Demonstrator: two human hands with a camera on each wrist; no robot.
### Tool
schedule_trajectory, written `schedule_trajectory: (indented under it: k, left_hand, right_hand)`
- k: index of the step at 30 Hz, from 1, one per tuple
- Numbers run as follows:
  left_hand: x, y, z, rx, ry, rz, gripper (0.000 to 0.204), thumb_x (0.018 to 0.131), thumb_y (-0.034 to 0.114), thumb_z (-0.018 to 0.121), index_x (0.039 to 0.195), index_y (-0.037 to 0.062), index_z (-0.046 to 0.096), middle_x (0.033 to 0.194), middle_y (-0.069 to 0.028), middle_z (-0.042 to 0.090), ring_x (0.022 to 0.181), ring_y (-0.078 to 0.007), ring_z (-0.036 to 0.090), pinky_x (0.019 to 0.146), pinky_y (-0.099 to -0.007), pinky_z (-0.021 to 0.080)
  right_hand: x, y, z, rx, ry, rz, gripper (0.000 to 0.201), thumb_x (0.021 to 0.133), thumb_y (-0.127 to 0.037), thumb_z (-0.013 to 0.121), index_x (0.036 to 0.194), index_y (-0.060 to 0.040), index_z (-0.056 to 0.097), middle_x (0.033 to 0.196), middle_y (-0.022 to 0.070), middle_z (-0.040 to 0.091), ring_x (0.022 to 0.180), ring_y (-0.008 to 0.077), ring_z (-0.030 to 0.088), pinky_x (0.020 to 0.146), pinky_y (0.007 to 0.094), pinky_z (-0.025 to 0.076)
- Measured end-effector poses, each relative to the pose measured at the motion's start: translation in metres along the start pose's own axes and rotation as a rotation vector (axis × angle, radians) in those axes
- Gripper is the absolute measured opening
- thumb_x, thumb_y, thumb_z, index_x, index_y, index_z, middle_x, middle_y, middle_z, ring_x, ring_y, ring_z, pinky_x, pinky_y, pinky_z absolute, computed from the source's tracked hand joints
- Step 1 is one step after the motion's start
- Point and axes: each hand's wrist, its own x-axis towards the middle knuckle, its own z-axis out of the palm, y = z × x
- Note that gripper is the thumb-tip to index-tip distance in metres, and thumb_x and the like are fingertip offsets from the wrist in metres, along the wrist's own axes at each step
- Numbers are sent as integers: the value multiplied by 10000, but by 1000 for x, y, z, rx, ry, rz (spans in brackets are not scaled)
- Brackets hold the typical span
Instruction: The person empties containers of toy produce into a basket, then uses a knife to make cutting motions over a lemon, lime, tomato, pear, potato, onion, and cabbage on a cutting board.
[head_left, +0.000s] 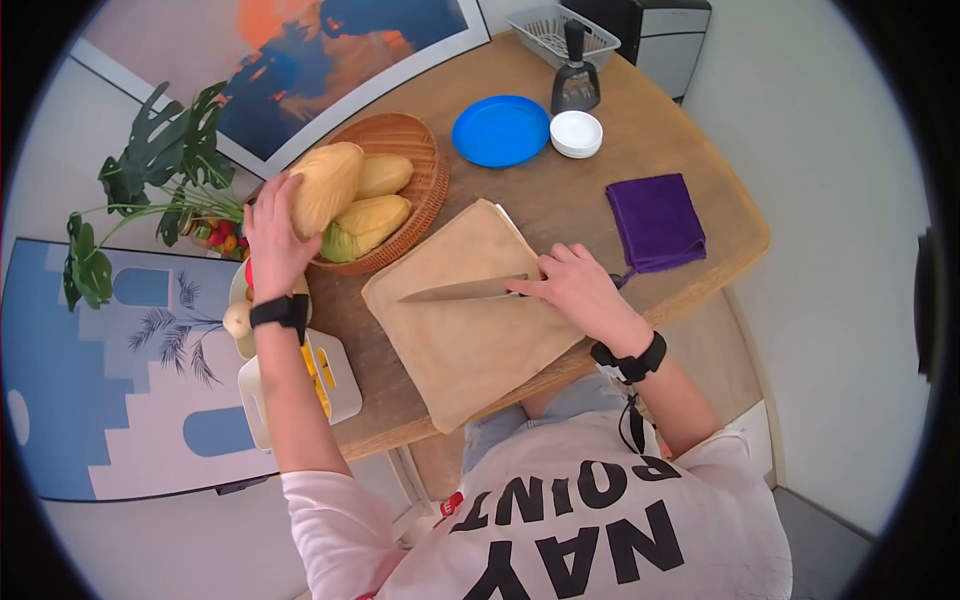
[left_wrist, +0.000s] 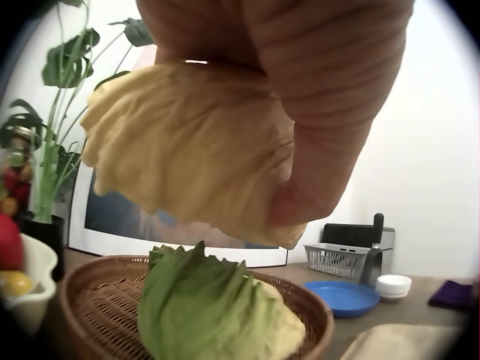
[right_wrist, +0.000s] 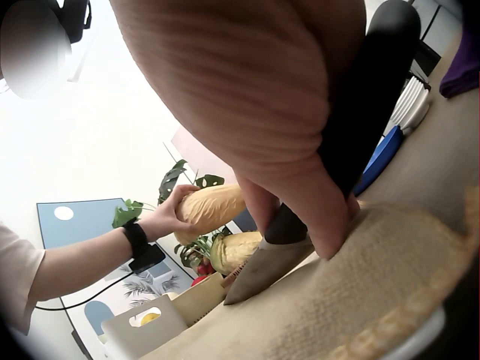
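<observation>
My left hand point(head_left: 272, 235) grips a pale yellow napa cabbage point(left_wrist: 187, 142), thumb on one side. In the left wrist view the cabbage is lifted over a round wicker basket point(head_left: 437, 165). Inside the basket lie two more napa cabbages, one with a green leafy end point(left_wrist: 196, 304). My right hand point(head_left: 582, 290) holds a kitchen knife point(head_left: 462, 291) by its black handle point(right_wrist: 371, 97). The blade points left, low over a beige cloth point(head_left: 470, 370) spread near the table's front edge. Part of the handle is hidden under the right hand.
A blue plate point(head_left: 500, 131), white bowls point(head_left: 576, 134) and a black-handled tool point(head_left: 574, 85) stand toward the back, before a grey basket point(head_left: 550, 30). Purple cloth point(head_left: 655, 222) lies at right. At left are white containers point(head_left: 345, 375), one with yellow pieces, and a leafy plant point(head_left: 150, 150).
</observation>
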Motion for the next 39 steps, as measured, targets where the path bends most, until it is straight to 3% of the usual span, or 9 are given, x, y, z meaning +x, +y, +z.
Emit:
schedule_trajectory:
  k: [7, 8, 13, 15, 18, 20, 25, 31, 39]
  left_hand:
    - [8, -21, 56, 101, -219, -97, 739, 815, 24, 742, 1485, 222, 501, 1620, -44, 400, 1525, -299, 326, 1194, -699, 226]
    - [5, -4, 48, 169, -221, -106, 663, 829, 31, 724, 1450, 169, 539, 1599, -88, 423, 1468, -342, 398, 1186, -628, 301]
    - [-46, 71, 39, -285, 163, -177, 554, 793, 66, 757, 1317, 37, 579, 1373, -206, 552, 1246, -405, 529, 1080, -472, 430]
    - [-84, 139, 6, -571, -15, -346, 551, 767, 117, 802, 1267, 28, 586, 1272, -209, 572, 1226, -412, 531, 1061, -482, 435]
    - [-145, 207, -14, -713, -352, -243, 653, 709, 213, 883, 1254, 20, 580, 1266, -204, 550, 1225, -407, 507, 1038, -477, 437]
    - [-171, 233, -5, -672, -380, -155, 737, 636, 268, 936, 1249, 44, 595, 1286, -191, 536, 1194, -393, 516, 1028, -467, 437]
    - [-197, 234, 13, -470, -372, -27, 717, 711, 330, 875, 1315, 68, 590, 1328, -155, 543, 1206, -361, 510, 997, -467, 425]
    - [-198, 222, 24, -434, -337, 30, 568, 743, 291, 836, 1256, 118, 665, 1246, -82, 607, 1146, -323, 550, 975, -467, 431]
    - [-195, 220, 18, -422, -364, 59, 612, 647, 181, 833, 1238, 130, 682, 1224, -59, 620, 1131, -307, 552, 966, -456, 438]
  right_hand:
    - [-3, -7, 10, -53, 24, 20, 420, 867, -124, 597, 1225, -285, 744, 903, 39, 553, 932, 222, 558, 867, 340, 458]
    - [-3, -7, 11, -33, 11, 36, 419, 867, -120, 601, 1235, -266, 739, 913, 47, 553, 937, 227, 559, 870, 347, 461]
    - [-2, -5, 17, 106, -35, 111, 471, 849, -98, 644, 1312, -179, 688, 962, 79, 553, 963, 255, 587, 867, 384, 499]
    - [-3, -4, 15, 213, -104, 165, 545, 817, -95, 725, 1349, -183, 650, 1004, 89, 548, 990, 274, 599, 856, 395, 513]
    - [-4, -4, 12, 282, -152, 195, 583, 807, -101, 768, 1367, -176, 625, 1033, 93, 546, 1006, 288, 619, 831, 406, 532]
    - [-4, -5, 12, 269, -162, 185, 570, 817, -105, 764, 1365, -169, 620, 1041, 92, 549, 1003, 289, 631, 815, 407, 541]
    - [-6, -2, -6, 369, -125, 217, 478, 889, -136, 720, 1355, -146, 615, 1064, 115, 570, 969, 307, 652, 791, 406, 545]
    - [-8, 76, -54, 347, 256, 529, 364, 997, -197, 614, 1335, -64, 589, 1091, 182, 654, 972, 400, 657, 816, 462, 546]
    - [-24, 181, -78, 37, 86, 760, 402, 1007, -199, 579, 1399, -110, 575, 1156, 183, 698, 1060, 382, 665, 887, 472, 549]
